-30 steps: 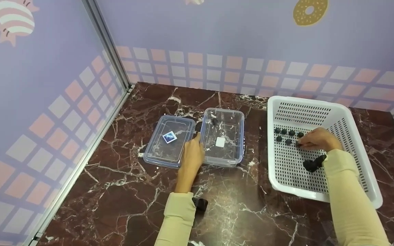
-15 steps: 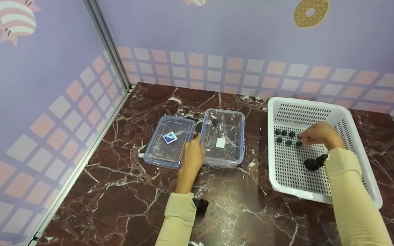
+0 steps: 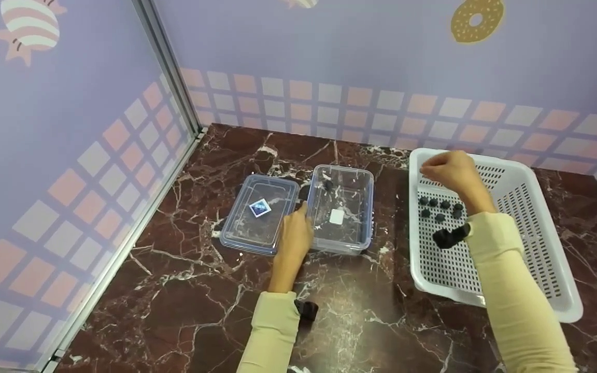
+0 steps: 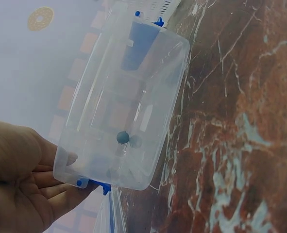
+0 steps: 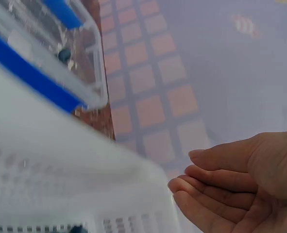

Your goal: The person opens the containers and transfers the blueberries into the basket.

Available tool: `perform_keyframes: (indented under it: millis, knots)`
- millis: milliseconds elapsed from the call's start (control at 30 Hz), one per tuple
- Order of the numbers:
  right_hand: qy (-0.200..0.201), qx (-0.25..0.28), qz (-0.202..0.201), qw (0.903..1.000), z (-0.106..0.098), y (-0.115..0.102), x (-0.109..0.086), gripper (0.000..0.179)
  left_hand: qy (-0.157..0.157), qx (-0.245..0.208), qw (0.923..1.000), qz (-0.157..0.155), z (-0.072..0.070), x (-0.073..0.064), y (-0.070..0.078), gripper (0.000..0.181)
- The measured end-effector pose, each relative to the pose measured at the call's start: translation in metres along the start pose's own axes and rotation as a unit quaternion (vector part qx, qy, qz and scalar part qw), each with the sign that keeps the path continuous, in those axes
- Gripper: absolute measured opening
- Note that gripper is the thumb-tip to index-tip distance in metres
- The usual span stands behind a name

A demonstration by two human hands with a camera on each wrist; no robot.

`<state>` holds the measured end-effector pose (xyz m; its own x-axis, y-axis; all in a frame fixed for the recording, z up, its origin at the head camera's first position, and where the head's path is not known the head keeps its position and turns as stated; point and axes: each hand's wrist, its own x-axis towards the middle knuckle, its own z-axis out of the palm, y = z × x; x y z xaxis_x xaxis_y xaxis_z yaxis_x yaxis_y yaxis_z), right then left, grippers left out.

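A clear plastic food box (image 3: 342, 199) with blue clips stands on the table. My left hand (image 3: 294, 233) grips its left rim, the thumb over the wall and the fingers outside, as the left wrist view shows. One small dark ball (image 4: 123, 138) lies inside the box. Over the far left side of the white basket (image 3: 416, 248) hangs my right hand (image 3: 454, 171), nothing between thumb and fingers; in the right wrist view its fingers are loosely bent and apart from the thumb. Several more small dark balls (image 3: 440, 218) rest in two rows on the basket's floor.
The box's clear lid (image 3: 249, 228), with a blue and white label (image 3: 260, 207), lies flat left of the box. Dark red marble tabletop (image 3: 371, 290) stretches in front. Patterned panels (image 3: 288, 57) wall the table's back and left side.
My right hand was pinching a small dark ball at the basket's floor. It has let go and moved up and left toward the basket's far left rim. My left hand keeps its grip.
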<state>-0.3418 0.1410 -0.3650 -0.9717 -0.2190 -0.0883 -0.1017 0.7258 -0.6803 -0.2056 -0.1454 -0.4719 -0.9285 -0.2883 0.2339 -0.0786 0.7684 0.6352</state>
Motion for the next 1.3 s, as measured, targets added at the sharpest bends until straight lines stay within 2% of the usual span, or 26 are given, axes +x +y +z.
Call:
perform_keyframes:
  millis: [233, 467, 733, 967, 1133, 1300]
  knots:
    - [-0.014, 0.01, -0.027, 0.9995, 0.043, -0.044, 0.014, 0.03, -0.008, 0.002, 0.9998, -0.017, -0.003, 0.001, -0.006, 0.042]
    - [-0.008, -0.043, -0.093, 0.9947, 0.092, -0.067, 0.033, 0.022, 0.005, 0.034, 0.9994, -0.01, -0.001, -0.001, -0.008, 0.04]
    - [-0.02, -0.039, -0.05, 0.9978, 0.13, -0.07, 0.053, 0.024, 0.002, 0.046, 0.9989, -0.005, 0.001, -0.001, -0.002, 0.04]
    - [-0.017, -0.042, -0.014, 0.9989, 0.154, -0.07, 0.062, 0.022, 0.011, 0.03, 0.9995, 0.002, 0.001, -0.002, -0.001, 0.038]
    - [-0.004, -0.074, -0.022, 0.997, 0.168, -0.067, 0.067, 0.012, 0.007, 0.025, 0.9997, 0.002, 0.001, -0.002, -0.001, 0.038]
    - [-0.002, -0.051, -0.044, 0.9977, 0.177, -0.067, 0.072, 0.014, 0.008, 0.021, 0.9997, 0.005, -0.001, -0.002, -0.002, 0.038]
